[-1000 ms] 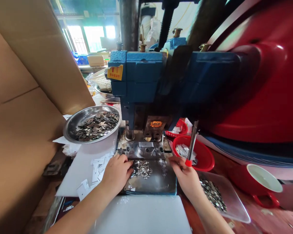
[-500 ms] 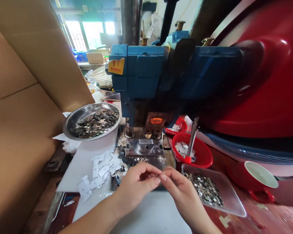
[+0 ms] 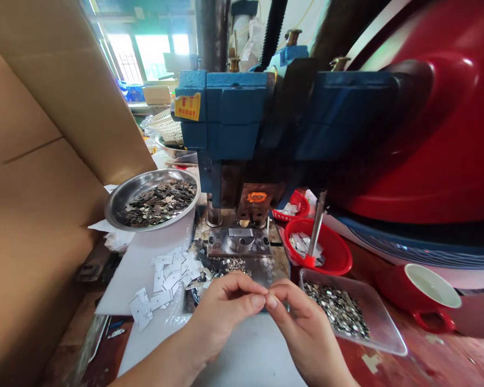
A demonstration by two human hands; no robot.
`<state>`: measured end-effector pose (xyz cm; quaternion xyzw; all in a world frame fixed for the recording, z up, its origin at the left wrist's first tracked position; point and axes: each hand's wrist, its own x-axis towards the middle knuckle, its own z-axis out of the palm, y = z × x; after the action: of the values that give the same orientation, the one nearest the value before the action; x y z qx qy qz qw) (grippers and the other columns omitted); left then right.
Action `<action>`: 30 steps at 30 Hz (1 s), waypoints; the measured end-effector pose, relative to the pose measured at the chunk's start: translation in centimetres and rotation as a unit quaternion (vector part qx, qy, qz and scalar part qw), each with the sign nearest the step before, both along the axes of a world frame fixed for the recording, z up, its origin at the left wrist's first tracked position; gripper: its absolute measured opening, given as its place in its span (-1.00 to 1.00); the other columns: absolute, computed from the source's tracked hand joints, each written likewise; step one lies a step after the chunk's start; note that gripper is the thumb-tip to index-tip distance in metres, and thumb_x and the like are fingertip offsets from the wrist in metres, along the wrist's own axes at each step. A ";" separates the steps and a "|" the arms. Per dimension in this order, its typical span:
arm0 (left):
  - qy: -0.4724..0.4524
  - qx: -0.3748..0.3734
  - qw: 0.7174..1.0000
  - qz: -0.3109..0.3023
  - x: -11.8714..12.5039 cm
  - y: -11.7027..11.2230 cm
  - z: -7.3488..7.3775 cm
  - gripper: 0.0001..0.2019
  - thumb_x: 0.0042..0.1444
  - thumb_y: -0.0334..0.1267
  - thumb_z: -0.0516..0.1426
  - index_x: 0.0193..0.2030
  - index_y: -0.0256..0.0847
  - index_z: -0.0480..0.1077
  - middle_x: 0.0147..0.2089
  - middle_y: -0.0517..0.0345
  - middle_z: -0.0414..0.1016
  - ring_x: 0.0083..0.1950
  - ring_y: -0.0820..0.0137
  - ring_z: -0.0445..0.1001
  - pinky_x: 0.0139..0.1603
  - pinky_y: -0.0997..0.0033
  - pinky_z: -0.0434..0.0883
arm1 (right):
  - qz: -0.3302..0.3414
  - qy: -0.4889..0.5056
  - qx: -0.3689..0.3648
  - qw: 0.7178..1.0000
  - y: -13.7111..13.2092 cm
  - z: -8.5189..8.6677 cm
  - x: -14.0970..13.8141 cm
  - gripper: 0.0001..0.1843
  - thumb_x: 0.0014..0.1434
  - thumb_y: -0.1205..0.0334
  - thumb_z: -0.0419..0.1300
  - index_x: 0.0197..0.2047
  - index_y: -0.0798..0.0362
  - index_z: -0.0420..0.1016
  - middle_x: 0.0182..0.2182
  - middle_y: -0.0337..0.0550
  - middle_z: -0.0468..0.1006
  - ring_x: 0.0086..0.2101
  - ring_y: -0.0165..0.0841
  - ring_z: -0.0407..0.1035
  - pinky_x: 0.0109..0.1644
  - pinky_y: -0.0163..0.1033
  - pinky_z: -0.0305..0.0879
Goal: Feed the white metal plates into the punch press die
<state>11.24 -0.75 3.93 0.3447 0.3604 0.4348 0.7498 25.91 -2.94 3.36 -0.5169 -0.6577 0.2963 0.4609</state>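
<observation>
Scrap fills the steel bowl [image 3: 151, 201] at the worktop's left edge, white blanks [image 3: 173, 277] strewn beside it. The left hand [image 3: 221, 314] and right hand [image 3: 302, 328] have come off the press bed [image 3: 240, 244] and meet near the front edge, fingertips pinched together on something too small to identify. A clear tray [image 3: 381, 336] of tiny parts lies to their right.

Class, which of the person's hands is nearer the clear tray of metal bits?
Right. The right hand is just left of the tray; the left hand is farther left, beyond the right one.
</observation>
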 end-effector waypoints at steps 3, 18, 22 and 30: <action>-0.004 -0.016 1.000 0.001 -0.1 0.0 -0.1 -0.83 -0.22 -0.23 0.37 -0.47 -0.21 0.53 -0.46 0.26 0.45 -0.38 0.54 0.35 -0.30 0.53 0.26 | -0.010 -0.040 0.062 0.997 0.0 0.4 -0.1 -0.79 0.19 0.21 0.12 -0.49 0.01 0.41 -0.53 -0.26 0.43 -0.47 -0.44 0.34 -0.40 -0.38 0.25; 0.052 -0.032 0.998 0.000 -0.8 0.4 0.1 -0.80 -0.19 -0.19 0.35 -0.41 -0.23 0.55 -0.42 0.19 0.52 -0.33 0.49 0.38 -0.24 0.49 0.28 | 0.011 0.021 -0.064 0.998 0.5 -0.2 -0.5 -0.71 0.20 0.06 0.09 -0.47 0.02 0.42 -0.51 -0.25 0.43 -0.45 -0.42 0.35 -0.36 -0.36 0.27; 0.045 -0.044 0.998 0.010 -0.7 0.5 -0.1 -0.79 -0.21 -0.19 0.37 -0.42 -0.22 0.54 -0.42 0.19 0.52 -0.33 0.49 0.39 -0.22 0.49 0.29 | -0.012 -0.042 0.009 0.999 0.7 -0.1 -0.5 -0.75 0.20 0.13 0.10 -0.48 0.01 0.42 -0.49 -0.24 0.45 -0.40 -0.40 0.36 -0.31 -0.34 0.26; 0.058 -0.033 0.998 -0.015 -1.0 0.6 -0.3 -0.76 -0.13 -0.15 0.32 -0.34 -0.25 0.54 -0.36 0.14 0.53 -0.29 0.45 0.41 -0.16 0.42 0.31 | 0.007 -0.027 -0.061 0.998 1.0 0.0 -0.6 -0.69 0.21 0.07 0.07 -0.49 0.02 0.41 -0.50 -0.24 0.42 -0.45 -0.42 0.34 -0.35 -0.34 0.27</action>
<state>10.24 -0.13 3.63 0.3495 0.4126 0.3906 0.7450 25.32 -1.96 3.37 -0.5476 -0.6540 0.3249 0.4084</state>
